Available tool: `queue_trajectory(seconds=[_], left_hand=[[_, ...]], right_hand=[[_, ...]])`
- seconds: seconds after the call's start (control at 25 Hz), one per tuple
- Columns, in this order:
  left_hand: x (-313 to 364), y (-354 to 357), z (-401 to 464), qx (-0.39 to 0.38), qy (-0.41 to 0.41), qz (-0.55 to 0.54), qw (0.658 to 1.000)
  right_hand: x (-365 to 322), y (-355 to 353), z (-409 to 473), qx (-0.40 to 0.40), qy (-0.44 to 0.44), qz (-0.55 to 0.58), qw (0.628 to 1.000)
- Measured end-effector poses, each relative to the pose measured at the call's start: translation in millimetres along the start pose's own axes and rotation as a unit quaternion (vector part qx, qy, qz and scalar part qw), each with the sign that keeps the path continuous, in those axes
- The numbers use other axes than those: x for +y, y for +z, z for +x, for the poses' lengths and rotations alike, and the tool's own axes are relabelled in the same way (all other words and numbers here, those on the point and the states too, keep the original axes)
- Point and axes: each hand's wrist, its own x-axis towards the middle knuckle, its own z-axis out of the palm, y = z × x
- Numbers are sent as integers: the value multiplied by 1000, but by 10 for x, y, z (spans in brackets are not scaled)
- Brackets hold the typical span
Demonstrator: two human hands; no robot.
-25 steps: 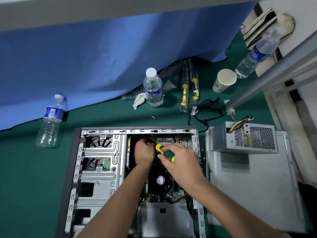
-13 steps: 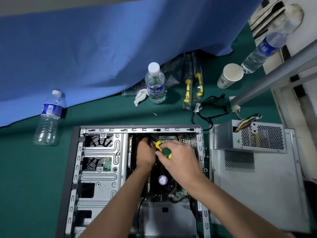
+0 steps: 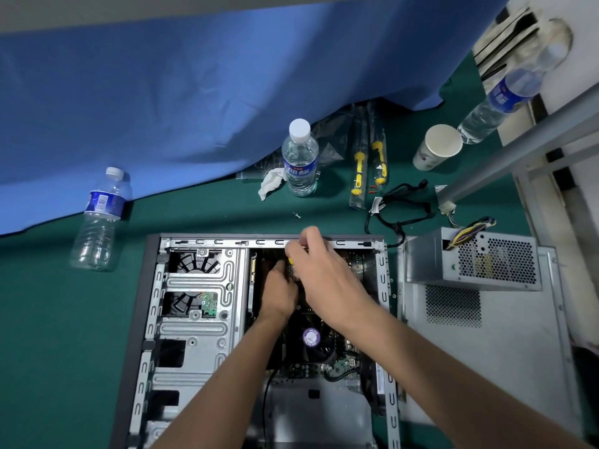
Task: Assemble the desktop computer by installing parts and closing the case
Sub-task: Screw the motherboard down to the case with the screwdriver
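An open grey computer case (image 3: 194, 338) lies flat on the green mat, its motherboard and the CPU fan (image 3: 311, 338) exposed. My right hand (image 3: 324, 273) grips a yellow-handled screwdriver (image 3: 290, 260), almost wholly hidden by its fingers, over the board's far end. Curled inside the case just left of it, my left hand (image 3: 278, 293) sits at the screwdriver's tip; what it holds is hidden. The loose power supply (image 3: 473, 264) rests on the detached side panel (image 3: 486, 351) to the right.
Beyond the case lie a small screw (image 3: 296, 215), an upright water bottle (image 3: 299, 160), a crumpled tissue (image 3: 270, 186), bagged yellow screwdrivers (image 3: 368, 166), a black cable (image 3: 398, 209) and a paper cup (image 3: 437, 147). Another bottle (image 3: 100, 222) lies at left, one (image 3: 505, 98) at far right. Blue cloth hangs behind.
My right hand has turned and moved toward the case's far edge, now covering most of the screwdriver handle. The left hand stays inside the case.
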Motion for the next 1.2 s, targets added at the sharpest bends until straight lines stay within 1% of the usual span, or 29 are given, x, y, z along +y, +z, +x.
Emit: queue_trajectory(seconds=[0.04, 0.16, 0.2, 0.28, 0.32, 0.36, 0.4, 0.44, 0.52, 0.56, 0.6, 0.64, 0.68, 0.76, 0.84, 0.96, 1.08, 1.2], left_hand=[[-11, -6, -12, 0, 8, 31, 999], [49, -38, -104, -29, 24, 71, 997], [77, -51, -144, -43, 31, 105, 993], [150, -100, -276, -90, 44, 212, 972], [187, -155, -386, -105, 58, 240, 963], [209, -232, -508, -113, 73, 240, 961], [216, -339, -639, -108, 89, 225, 964], [200, -472, -768, -83, 103, 208, 969], [130, -799, -968, 18, 151, 181, 972], [79, -956, -1003, 72, 190, 182, 962], [1, -1100, -1004, 118, 232, 199, 945], [-97, -1207, -972, 148, 259, 227, 927], [-205, -1277, -927, 155, 265, 263, 915], [-398, -1322, -872, 131, 250, 338, 898], [-577, -1289, -840, 120, 243, 375, 887], [-696, -1248, -764, 134, 258, 381, 878], [-715, -1250, -731, 146, 266, 379, 874], [-729, -1262, -733, 148, 266, 388, 870]], right_hand=[[-7, -44, 15, -12, -15, -7, 1000], [-40, -85, 65, -43, -47, -49, 997], [-59, -77, 86, -48, -48, -66, 995], [-90, -94, 140, -42, -26, -95, 994], [-108, -114, 165, -37, -19, -118, 992], [-127, -136, 181, -32, -17, -146, 989], [-154, -153, 188, -28, -20, -172, 984], [-181, -158, 188, -26, -28, -193, 980], [-241, -140, 188, -20, -42, -218, 975], [-277, -127, 186, -17, -43, -223, 974], [-317, -116, 188, -14, -41, -226, 973], [-350, -104, 195, -11, -39, -225, 974], [-370, -87, 203, -13, -33, -217, 975], [-373, -69, 214, -25, -30, -187, 982], [-359, -88, 215, -47, -50, -170, 983], [-340, -96, 263, -26, -70, -207, 976], [-469, -27, 350, 5, -55, -297, 953], [-612, 46, 419, 4, -25, -294, 955]])
